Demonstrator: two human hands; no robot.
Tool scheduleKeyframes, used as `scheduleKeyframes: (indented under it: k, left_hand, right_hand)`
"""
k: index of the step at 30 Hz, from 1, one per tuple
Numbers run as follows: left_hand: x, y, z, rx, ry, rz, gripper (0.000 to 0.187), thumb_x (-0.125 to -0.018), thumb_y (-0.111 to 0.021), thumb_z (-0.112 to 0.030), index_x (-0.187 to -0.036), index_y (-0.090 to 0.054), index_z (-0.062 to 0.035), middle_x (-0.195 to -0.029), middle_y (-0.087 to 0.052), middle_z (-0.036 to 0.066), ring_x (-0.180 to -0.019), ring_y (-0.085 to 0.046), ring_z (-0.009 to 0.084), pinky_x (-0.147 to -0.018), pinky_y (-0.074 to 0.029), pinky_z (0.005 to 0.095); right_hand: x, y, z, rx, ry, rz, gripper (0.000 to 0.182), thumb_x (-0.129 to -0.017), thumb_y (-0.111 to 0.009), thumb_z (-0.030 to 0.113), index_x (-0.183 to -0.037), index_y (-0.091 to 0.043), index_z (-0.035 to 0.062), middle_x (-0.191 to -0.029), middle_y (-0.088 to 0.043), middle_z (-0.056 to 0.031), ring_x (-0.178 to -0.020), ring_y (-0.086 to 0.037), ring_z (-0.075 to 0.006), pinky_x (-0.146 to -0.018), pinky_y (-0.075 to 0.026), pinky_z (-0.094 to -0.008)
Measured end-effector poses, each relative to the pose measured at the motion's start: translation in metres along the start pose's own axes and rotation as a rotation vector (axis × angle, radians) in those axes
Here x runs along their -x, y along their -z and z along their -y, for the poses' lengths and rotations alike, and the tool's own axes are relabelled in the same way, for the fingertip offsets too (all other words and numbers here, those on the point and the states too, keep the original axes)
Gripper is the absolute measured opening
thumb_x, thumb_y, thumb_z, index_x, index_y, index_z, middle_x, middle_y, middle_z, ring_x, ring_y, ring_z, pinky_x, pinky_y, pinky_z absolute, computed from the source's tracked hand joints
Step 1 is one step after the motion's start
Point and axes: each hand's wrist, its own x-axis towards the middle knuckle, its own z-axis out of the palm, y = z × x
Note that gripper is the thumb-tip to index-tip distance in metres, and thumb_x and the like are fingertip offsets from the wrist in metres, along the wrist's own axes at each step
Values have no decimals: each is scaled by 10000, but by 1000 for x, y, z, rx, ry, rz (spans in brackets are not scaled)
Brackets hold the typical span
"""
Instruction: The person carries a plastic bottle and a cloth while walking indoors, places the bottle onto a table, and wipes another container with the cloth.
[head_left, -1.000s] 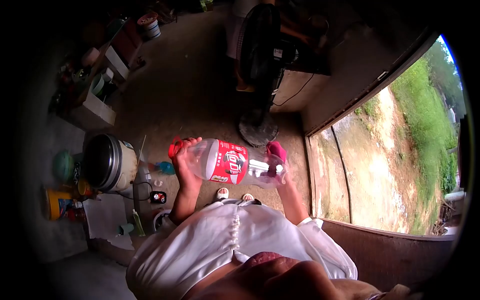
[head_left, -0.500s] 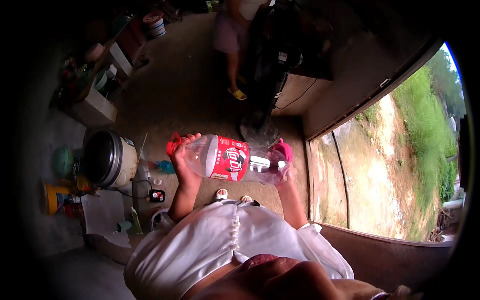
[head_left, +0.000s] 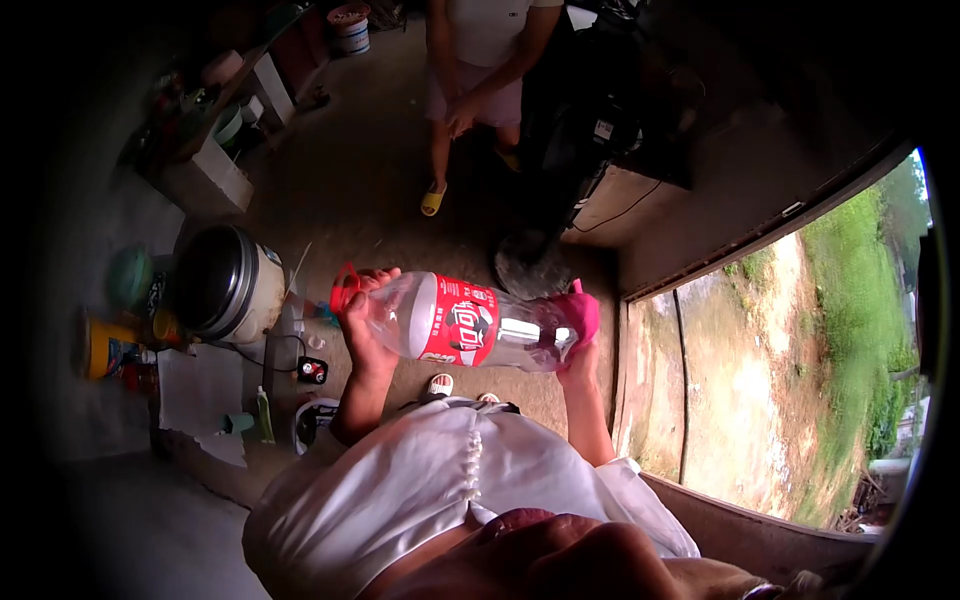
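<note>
A large clear plastic bottle (head_left: 510, 330) with a red label lies sideways in front of my chest, its red cap end (head_left: 345, 288) to the left. My left hand (head_left: 368, 330) is wrapped round the neck end. At the bottle's base is a pink cloth (head_left: 582, 315), and my right hand (head_left: 578, 368) grips the base together with this cloth. The fingers of my right hand are mostly hidden behind the cloth and the bottle.
Another person (head_left: 475, 90) in yellow slippers stands ahead. A rice cooker (head_left: 228, 285) and a yellow container (head_left: 105, 347) are at the left. A black stand (head_left: 535, 262) rises ahead on the right. An opening (head_left: 730, 380) to the outdoors is at the right.
The other person shows more fully, with their hands now together in front. The view has shifted slightly. The pink cloth covers more of the bottle's base, and both my hands keep their hold.
</note>
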Motion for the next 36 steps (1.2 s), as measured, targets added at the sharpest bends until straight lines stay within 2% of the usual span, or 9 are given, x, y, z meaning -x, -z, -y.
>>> scheduleKeyframes:
  k: [10,17,20,24,25,28,30,32,36]
  left_hand:
    - [-5,26,-36,-109,-96,15,253,-928,-576,-331,-1030,-603,-100,-1097,-593,54,-1179,-560,279,-1067,-416,542]
    - [10,35,-79,-725,-102,319,383,-807,-674,-314,-957,-581,27,-1141,-586,171,-1083,-586,265,-941,-478,411]
    - [27,26,-59,-840,-64,464,351,-766,-702,-179,-1042,-576,-3,-1288,-517,177,-1015,-600,233,-893,-490,366]
    - [45,12,-41,-641,43,402,635,-791,-747,-158,-1315,-420,-11,-1299,-519,161,-1075,-597,241,-952,-480,377]
    - [45,6,-50,-171,272,121,613,-795,-756,-193,-1290,-448,-3,-1295,-523,165,-1116,-582,250,-977,-468,376]
    - [56,46,-48,-733,69,52,542,-784,-736,-264,-1198,-522,12,-1286,-529,192,-1222,-525,277,-1021,-448,384]
    - [63,55,-66,-815,-194,248,475,-742,-706,-256,-1099,-562,23,-1295,-520,198,-1253,-498,303,-1020,-448,406]
    - [69,50,-90,-821,-214,251,387,-704,-672,-204,-1005,-596,27,-1303,-512,209,-1246,-495,335,-1015,-440,460]
    - [70,46,-116,-789,-148,305,271,-667,-702,-228,-783,-608,-2,-1328,-491,260,-1295,-452,393,-1043,-386,551]
  right_hand:
    - [14,39,-100,-155,-550,191,635,-956,-577,514,-1417,-464,93,-1381,-541,-151,-1251,-546,-319,-1091,-442,-468]
    - [13,-9,-26,-140,-162,60,471,-1020,-492,353,-1363,-508,31,-1251,-625,-152,-1069,-643,-311,-843,-564,-432]
    - [46,-100,7,305,-12,409,368,-1010,-505,168,-1319,-551,-26,-1183,-670,-124,-1141,-633,-297,-883,-540,-373]
    - [68,-173,-10,1081,746,874,358,-956,-583,185,-1268,-600,10,-1176,-615,-234,-1126,-559,-415,-1001,-451,-444]
    - [66,-171,-17,1070,677,878,364,-966,-577,205,-1274,-599,12,-1174,-615,-235,-1125,-560,-410,-992,-453,-447]
    - [64,-167,-42,947,521,852,361,-992,-545,222,-1278,-599,8,-1134,-630,-234,-1082,-584,-375,-963,-465,-434]
    - [62,-156,-62,838,428,823,354,-1007,-519,219,-1274,-599,1,-1097,-643,-231,-1040,-607,-345,-943,-473,-419]
    - [55,-132,-86,766,30,716,373,-1025,-479,244,-1262,-592,-20,-1032,-661,-217,-947,-630,-269,-904,-483,-383]
    - [62,-116,-103,919,-25,815,392,-1020,-469,256,-1253,-587,-36,-978,-671,-201,-877,-632,-231,-873,-486,-357]
